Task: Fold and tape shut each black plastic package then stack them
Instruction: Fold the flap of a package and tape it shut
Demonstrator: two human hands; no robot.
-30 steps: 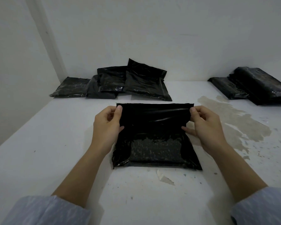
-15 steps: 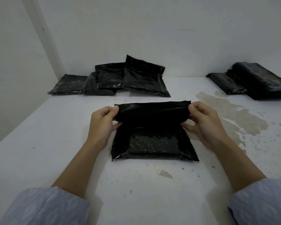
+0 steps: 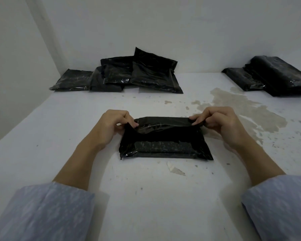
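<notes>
Both hands, left hand and right hand, pinch the package's flap.

pretty dim flat light w/ soft shadows pooling under the forearms, wide-angle edges bending, sleeves blurring.

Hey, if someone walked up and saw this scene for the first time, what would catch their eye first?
Probably the black plastic package at the centre of the white table, with the left hand and right hand pinching the corners of its flap and folding it over. Next, the loose heap of black packages at the back left against the wall, a neater stack at the back right, and a brownish stain just in front of that stack.
</notes>
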